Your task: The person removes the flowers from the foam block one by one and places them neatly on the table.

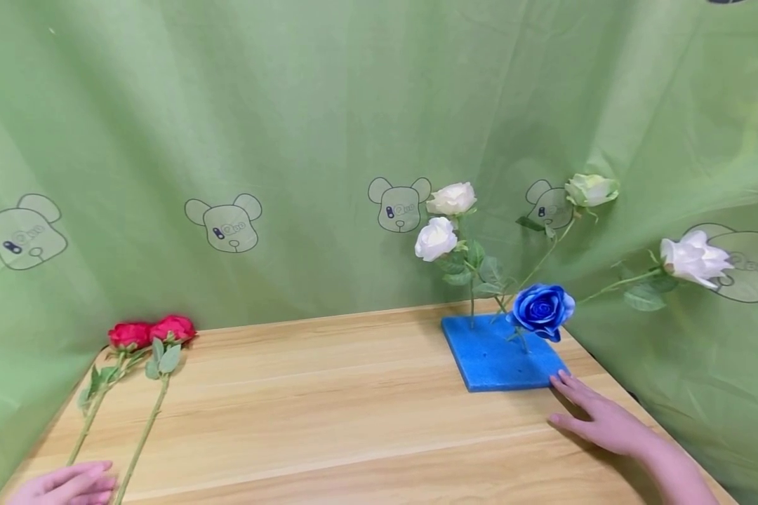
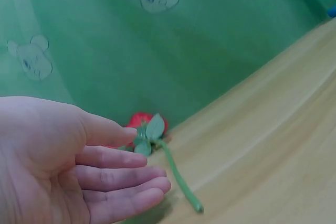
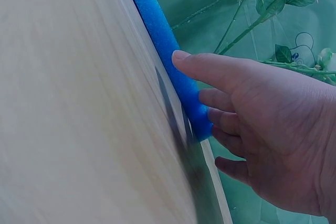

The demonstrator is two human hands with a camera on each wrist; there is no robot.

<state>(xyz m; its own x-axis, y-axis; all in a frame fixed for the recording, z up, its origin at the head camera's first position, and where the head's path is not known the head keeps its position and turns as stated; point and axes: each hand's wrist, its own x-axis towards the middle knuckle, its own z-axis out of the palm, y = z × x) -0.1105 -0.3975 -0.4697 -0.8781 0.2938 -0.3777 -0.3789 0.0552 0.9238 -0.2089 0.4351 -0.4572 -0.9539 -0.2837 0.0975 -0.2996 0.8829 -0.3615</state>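
Two red roses lie at the table's left side, one red rose point(image 1: 173, 328) overlapping the other red rose point(image 1: 129, 336), stems pointing toward me. Beside those stems my left hand point(image 1: 69, 485) holds nothing, its fingers loosely extended; the left wrist view shows its palm point(image 2: 42, 182). At the right, a blue foam board point(image 1: 493, 368) bears upright and leaning flowers: a blue rose point(image 1: 542, 311), a pale green rose point(image 1: 592, 190) and white roses point(image 1: 451, 199). My right hand point(image 1: 606, 419) is at the board's near right corner, fingers extended; in the right wrist view its fingertips meet the foam edge.
The wooden table point(image 1: 316, 407) stretches between the red roses and the board. A green curtain point(image 1: 316, 126) with bear-face prints hangs behind and on both sides. One white rose point(image 1: 695, 259) leans far right, close to the curtain. Small holes dot the foam.
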